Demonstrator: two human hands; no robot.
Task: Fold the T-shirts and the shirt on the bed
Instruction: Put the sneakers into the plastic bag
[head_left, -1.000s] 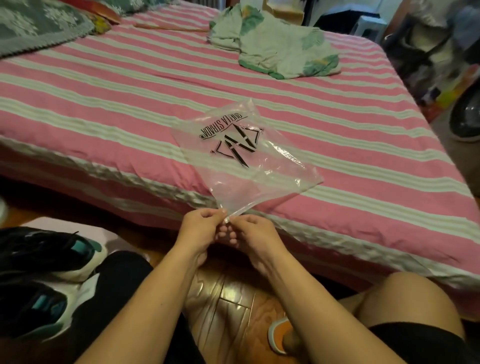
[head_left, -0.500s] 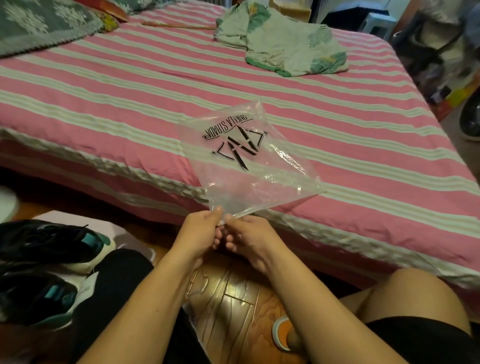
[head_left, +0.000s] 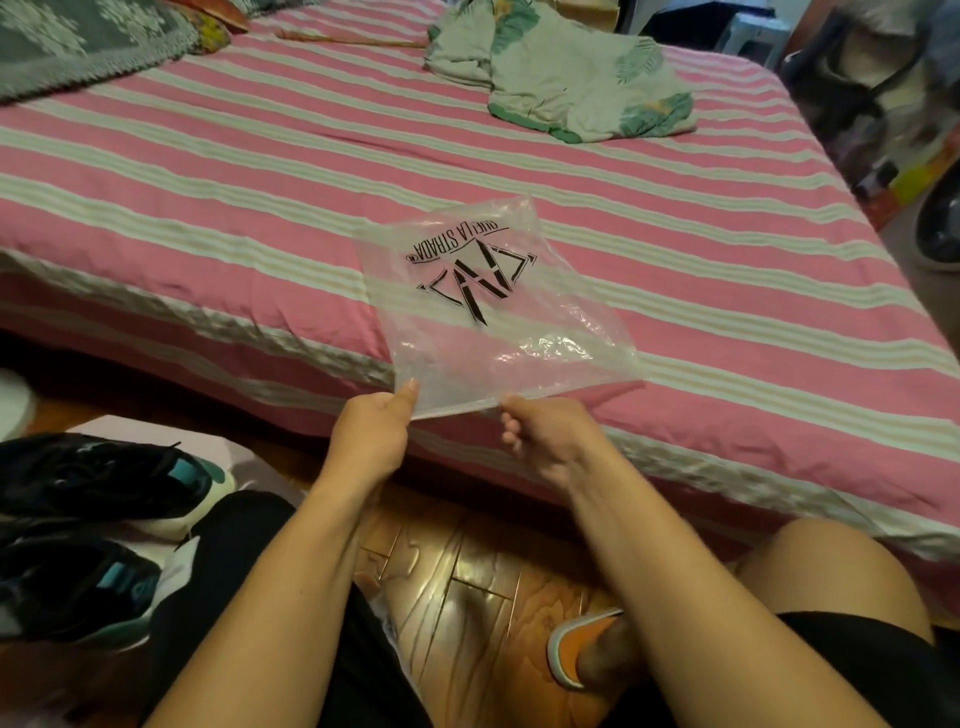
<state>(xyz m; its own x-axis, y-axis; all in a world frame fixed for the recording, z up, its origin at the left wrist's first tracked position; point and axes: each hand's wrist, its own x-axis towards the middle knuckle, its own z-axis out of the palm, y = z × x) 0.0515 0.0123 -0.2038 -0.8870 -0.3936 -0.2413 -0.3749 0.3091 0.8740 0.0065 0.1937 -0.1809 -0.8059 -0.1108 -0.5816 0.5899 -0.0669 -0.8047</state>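
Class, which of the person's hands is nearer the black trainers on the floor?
Left. The left hand is just right of the black trainers; the right hand lies farther right.

Left grip (head_left: 371, 439) and right grip (head_left: 545, 441) pinching, forearms extended forward.

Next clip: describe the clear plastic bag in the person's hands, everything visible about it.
The plastic bag is clear, crinkled film printed with a black angular logo and lettering, seen upside down from the head camera. It looks empty and flat. It is held over the near edge of the pink striped bed. The left hand and right hand each pinch its near edge, apart from one another.
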